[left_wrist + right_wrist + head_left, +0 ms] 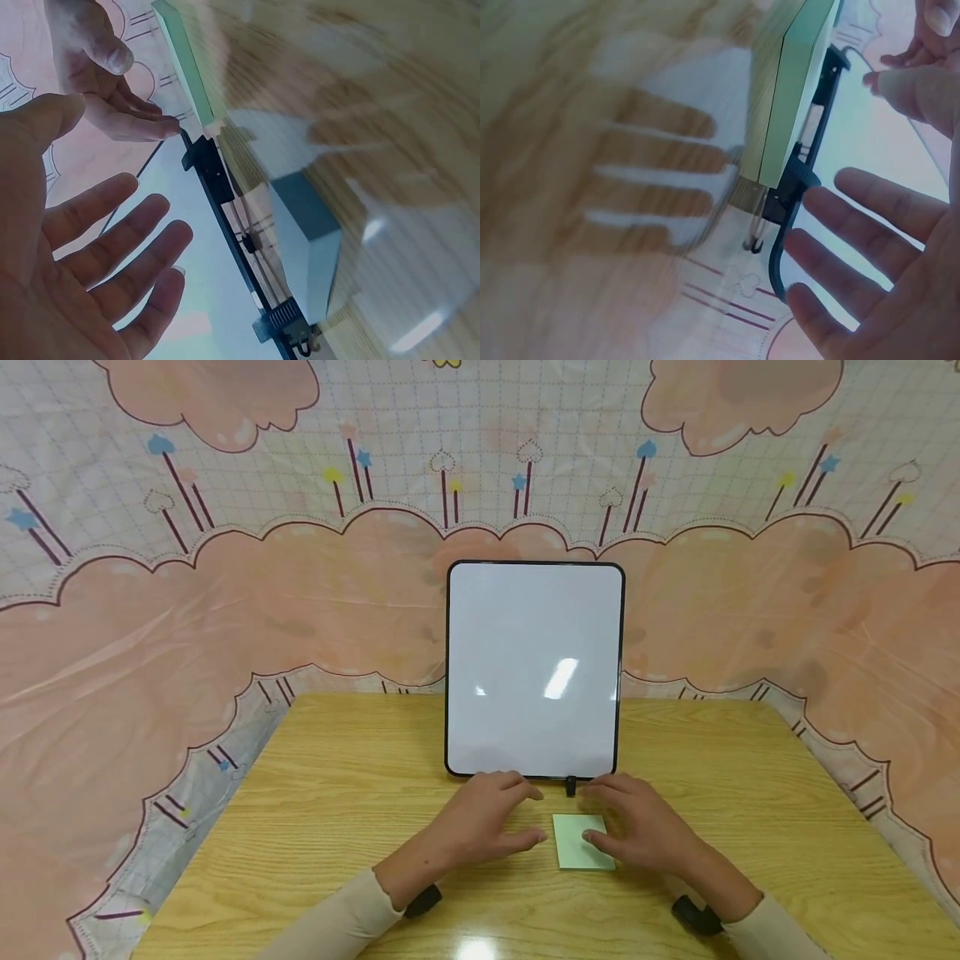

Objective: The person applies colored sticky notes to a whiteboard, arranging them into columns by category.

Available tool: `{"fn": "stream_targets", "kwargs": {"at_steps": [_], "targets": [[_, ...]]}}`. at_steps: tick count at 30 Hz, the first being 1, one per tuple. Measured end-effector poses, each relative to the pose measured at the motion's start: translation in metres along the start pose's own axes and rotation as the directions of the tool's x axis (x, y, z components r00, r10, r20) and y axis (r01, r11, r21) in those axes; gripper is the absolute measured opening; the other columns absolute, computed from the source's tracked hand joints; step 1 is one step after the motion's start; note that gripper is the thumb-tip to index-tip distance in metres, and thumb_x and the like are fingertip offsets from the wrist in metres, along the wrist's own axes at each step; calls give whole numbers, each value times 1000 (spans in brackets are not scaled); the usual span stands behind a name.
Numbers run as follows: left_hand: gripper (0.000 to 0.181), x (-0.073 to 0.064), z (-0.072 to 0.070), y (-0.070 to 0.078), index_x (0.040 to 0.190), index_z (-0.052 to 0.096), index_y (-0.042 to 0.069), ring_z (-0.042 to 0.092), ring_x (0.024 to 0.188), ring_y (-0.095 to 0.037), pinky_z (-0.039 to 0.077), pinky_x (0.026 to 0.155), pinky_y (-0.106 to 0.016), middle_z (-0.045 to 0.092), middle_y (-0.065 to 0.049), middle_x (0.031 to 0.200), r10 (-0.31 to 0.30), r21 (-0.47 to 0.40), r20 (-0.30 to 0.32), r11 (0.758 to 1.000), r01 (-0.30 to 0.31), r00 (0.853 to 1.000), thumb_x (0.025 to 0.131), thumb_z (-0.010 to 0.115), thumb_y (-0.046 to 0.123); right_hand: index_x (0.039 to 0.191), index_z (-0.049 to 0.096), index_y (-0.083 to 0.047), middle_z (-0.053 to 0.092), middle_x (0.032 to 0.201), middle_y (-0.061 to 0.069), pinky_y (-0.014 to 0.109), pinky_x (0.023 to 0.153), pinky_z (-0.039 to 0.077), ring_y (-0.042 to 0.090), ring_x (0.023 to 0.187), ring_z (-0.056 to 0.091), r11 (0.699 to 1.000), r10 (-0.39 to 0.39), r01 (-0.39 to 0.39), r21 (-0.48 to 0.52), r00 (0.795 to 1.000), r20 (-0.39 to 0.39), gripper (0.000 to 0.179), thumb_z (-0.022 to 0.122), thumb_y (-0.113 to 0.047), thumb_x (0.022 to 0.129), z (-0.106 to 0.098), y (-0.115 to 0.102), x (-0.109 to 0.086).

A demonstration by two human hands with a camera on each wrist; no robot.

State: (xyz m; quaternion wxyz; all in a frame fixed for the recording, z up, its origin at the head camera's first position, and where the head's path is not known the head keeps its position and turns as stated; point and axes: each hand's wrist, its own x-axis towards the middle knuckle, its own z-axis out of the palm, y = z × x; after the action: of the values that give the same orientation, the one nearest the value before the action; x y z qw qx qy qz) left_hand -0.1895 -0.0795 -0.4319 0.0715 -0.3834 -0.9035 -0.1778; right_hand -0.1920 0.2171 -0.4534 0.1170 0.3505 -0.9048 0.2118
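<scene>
A pad of pale green sticky notes [572,853] lies flat on the wooden table. To its left, my left hand [487,822] hovers with thumb and fingers spread and nothing between them. My right hand [641,827] is held over the pad's right side, its fingers loosely bent and holding nothing. Behind both hands stands a whiteboard [528,643] with a black frame, a small black foot [571,787] at its lower edge. In the left wrist view, a grey-white block [304,240] sits near the board; in the head view my left hand seems to hide it.
The wooden table [345,785] reaches out to both sides of the board. A patterned cloth backdrop [315,593] hangs behind it and along its sides. Black wrist straps [697,917] show below the hands.
</scene>
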Motion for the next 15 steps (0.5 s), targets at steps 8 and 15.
{"fn": "stream_targets", "kwargs": {"at_steps": [8, 15], "targets": [[51, 7, 8, 7, 135, 70, 21, 67, 116, -16, 53, 103, -39, 69, 5, 129, 3, 36, 43, 999, -4, 999, 98, 70, 57, 127, 74, -13, 70, 129, -1, 49, 98, 57, 23, 120, 66, 1000, -22, 21, 14, 995, 94, 48, 88, -36, 87, 0, 0, -1], [54, 11, 13, 12, 133, 71, 21, 67, 115, -14, 53, 102, -37, 70, 5, 128, 8, 61, 83, 998, -13, 997, 97, 70, 61, 126, 74, -14, 68, 127, -4, 47, 96, 57, 20, 117, 66, 999, -34, 28, 37, 989, 142, 53, 90, -45, 85, -1, -1, -3]]}}
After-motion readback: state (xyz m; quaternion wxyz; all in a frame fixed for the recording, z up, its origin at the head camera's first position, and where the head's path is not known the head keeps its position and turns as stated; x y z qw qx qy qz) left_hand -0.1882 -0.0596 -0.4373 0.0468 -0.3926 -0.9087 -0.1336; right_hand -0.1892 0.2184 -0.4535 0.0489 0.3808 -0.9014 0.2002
